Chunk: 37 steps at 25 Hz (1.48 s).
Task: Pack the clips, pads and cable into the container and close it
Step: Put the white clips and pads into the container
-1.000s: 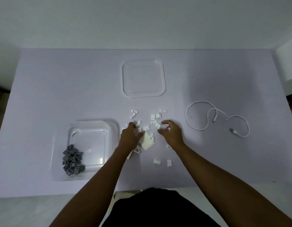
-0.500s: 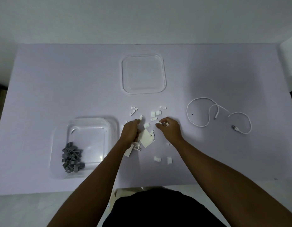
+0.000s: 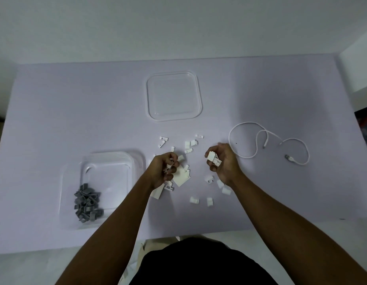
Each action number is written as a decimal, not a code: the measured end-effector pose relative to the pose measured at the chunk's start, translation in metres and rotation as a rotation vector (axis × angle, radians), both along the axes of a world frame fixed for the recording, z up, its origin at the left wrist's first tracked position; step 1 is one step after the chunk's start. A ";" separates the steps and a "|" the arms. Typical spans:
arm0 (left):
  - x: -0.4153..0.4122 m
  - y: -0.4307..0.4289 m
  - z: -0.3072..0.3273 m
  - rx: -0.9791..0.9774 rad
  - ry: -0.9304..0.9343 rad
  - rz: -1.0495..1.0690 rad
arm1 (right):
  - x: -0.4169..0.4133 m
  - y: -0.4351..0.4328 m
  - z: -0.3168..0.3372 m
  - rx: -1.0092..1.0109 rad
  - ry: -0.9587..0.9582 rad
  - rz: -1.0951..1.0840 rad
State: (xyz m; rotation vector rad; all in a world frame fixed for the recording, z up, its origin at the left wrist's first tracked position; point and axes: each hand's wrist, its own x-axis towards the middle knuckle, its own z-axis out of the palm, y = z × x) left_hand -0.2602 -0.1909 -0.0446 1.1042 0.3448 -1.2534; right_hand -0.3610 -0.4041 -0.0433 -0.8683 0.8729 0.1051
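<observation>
The right hand (image 3: 226,164) is gripping a small bunch of white clips (image 3: 212,161) in its curled fingers. The left hand (image 3: 161,171) is pinching a few more, hovering over the pads (image 3: 181,177), which are lying flat among loose clips at the middle of the surface (image 3: 75,120). To the left, the clear container (image 3: 135,167) is sitting open, with grey clips (image 3: 88,204) heaped in its near left corner. The lid (image 3: 197,95) is lying apart at the far side. The cable (image 3: 289,163) is trailing in loose loops on the right, just beside the right hand.
</observation>
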 end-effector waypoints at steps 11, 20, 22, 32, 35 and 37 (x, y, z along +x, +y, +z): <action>0.002 -0.036 -0.014 0.836 -1.133 -0.690 | 0.033 0.005 -0.023 -0.666 0.159 0.221; 0.001 -0.039 -0.032 0.799 -1.001 -0.632 | 0.067 0.015 -0.042 -1.006 0.156 0.528; 0.005 -0.038 -0.029 0.776 -0.906 -0.540 | 0.067 0.014 -0.045 -1.032 0.181 0.552; 0.023 -0.046 0.012 0.489 -0.554 -0.233 | 0.020 -0.010 -0.002 0.235 -0.059 -0.071; 0.034 -0.053 0.004 0.527 -0.622 -0.325 | -0.004 -0.022 0.011 0.303 -0.134 -0.133; 0.038 -0.061 -0.003 0.652 -0.842 -0.437 | -0.016 -0.028 0.016 0.291 -0.120 -0.155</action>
